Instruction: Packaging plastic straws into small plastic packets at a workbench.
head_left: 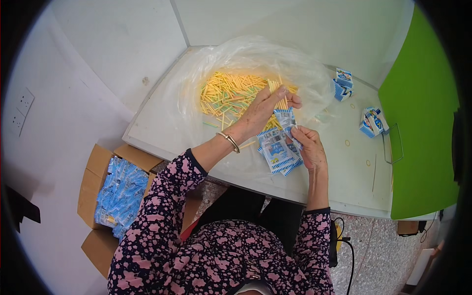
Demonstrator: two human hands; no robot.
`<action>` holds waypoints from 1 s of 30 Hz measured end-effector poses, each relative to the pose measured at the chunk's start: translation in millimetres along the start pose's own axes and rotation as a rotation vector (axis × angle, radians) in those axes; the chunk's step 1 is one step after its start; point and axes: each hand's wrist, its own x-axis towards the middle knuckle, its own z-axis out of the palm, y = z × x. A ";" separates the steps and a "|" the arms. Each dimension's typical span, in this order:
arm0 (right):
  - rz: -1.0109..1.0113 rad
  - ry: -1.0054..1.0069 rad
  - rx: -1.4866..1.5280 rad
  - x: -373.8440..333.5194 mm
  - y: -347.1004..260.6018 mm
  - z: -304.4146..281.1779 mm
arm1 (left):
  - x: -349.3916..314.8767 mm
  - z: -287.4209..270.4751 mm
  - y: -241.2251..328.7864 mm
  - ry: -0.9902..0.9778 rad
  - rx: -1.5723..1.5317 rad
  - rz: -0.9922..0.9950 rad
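The left hand point(260, 109) has its fingers closed around a bunch of yellow sticks point(281, 103); the right hand point(311, 147) pinches 1 blue packet point(285, 117) just below, whose mouth perhaps receives them. More packets point(276, 151) lie beneath, near the loose pile point(231, 88) on clear plastic point(188, 93) over the counter point(344, 169).

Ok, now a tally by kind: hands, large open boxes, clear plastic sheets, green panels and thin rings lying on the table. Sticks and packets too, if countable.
Left hand and right hand: 2
Open cardboard box: 1
Clear plastic sheet: 1
Green panel: 1
Thin rings: 3
Sticks and packets: overlapping, not countable
Total counted: 8
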 end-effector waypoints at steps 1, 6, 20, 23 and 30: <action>0.010 0.001 -0.043 -1.7 -1.7 1.7 | -0.7 -0.9 -0.2 0.000 0.048 0.021; 0.029 -0.006 -0.115 -6.7 -8.5 -0.2 | -1.9 3.3 1.7 0.014 0.117 0.055; -0.034 0.002 -0.218 -9.5 2.0 -4.0 | -16.0 12.2 -6.6 0.096 0.239 0.076; -0.031 0.015 -0.231 -8.7 3.6 -7.9 | -18.9 8.7 -18.2 0.116 0.139 -0.002; -0.095 0.077 -0.240 -12.6 3.8 -0.3 | -20.9 3.8 -19.9 0.021 0.167 -0.153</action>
